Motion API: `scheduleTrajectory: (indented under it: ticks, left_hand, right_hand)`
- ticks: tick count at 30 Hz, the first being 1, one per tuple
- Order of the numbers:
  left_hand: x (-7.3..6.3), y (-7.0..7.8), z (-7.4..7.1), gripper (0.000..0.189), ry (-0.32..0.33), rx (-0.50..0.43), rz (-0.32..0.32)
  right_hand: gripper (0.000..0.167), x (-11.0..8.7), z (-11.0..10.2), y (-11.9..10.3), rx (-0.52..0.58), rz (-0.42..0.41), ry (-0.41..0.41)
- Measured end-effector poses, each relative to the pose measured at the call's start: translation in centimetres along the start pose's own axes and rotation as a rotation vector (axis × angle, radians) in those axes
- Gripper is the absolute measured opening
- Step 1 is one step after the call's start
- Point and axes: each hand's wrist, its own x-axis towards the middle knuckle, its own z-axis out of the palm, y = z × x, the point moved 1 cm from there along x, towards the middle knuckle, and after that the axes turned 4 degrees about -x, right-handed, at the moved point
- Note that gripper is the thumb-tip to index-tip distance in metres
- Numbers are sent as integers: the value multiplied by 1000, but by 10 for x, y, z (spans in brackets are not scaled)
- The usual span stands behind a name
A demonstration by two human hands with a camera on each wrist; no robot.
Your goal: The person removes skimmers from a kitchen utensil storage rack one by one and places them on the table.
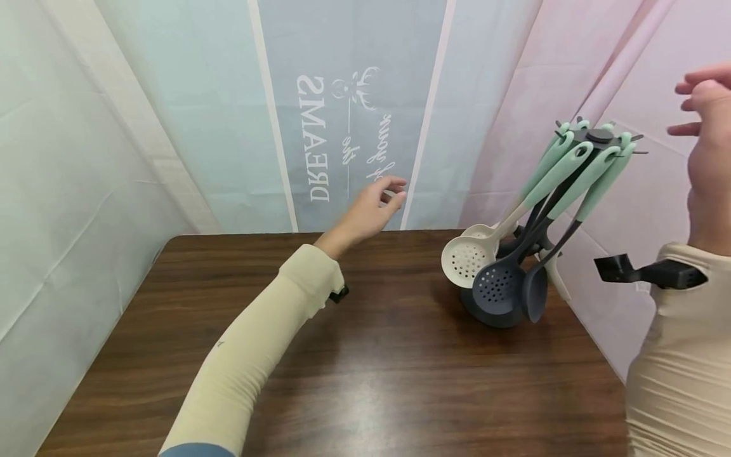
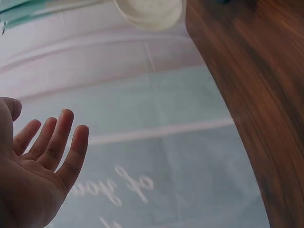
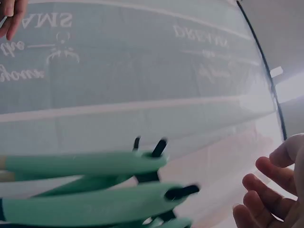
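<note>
A dark utensil stand (image 1: 599,136) rises at the table's right rear, hung with several kitchen tools with mint-green handles. Among them are a cream slotted skimmer (image 1: 465,261), a dark slotted skimmer (image 1: 498,289) and a dark spoon (image 1: 535,293). My left hand (image 1: 370,212) hovers above the table's back edge, left of the stand, its fingers loosely bent around nothing. Up at the right, beyond the stand's top, my right hand (image 1: 711,139) is raised with fingers apart and holds nothing. In the right wrist view, mint-green handles (image 3: 85,206) hang from dark hooks near that hand.
The brown wooden table (image 1: 365,374) ends at a printed curtain (image 1: 354,127) with mirrored lettering. A pale curtain (image 1: 51,158) borders the left and a pinkish one (image 1: 645,127) the right. A black wrist mount (image 1: 657,273) juts from the right sleeve.
</note>
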Motion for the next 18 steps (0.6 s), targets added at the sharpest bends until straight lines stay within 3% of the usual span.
scheduleTrajectory:
  ticks: [2, 9, 14, 18]
  left_hand:
    - [4, 7, 11, 36, -11, -4, 19]
    - [12, 28, 56, 38, -73, -40, 71]
    - [14, 40, 78, 42, -153, -20, 68]
    - [16, 48, 92, 44, -232, 18, 72]
  right_hand:
    - [24, 4, -3, 9, 2, 59, 4]
    - [17, 10, -7, 46, 441, 342, -41]
    - [20, 5, -1, 58, 504, 371, -143]
    - [18, 2, 3, 61, 513, 375, -148]
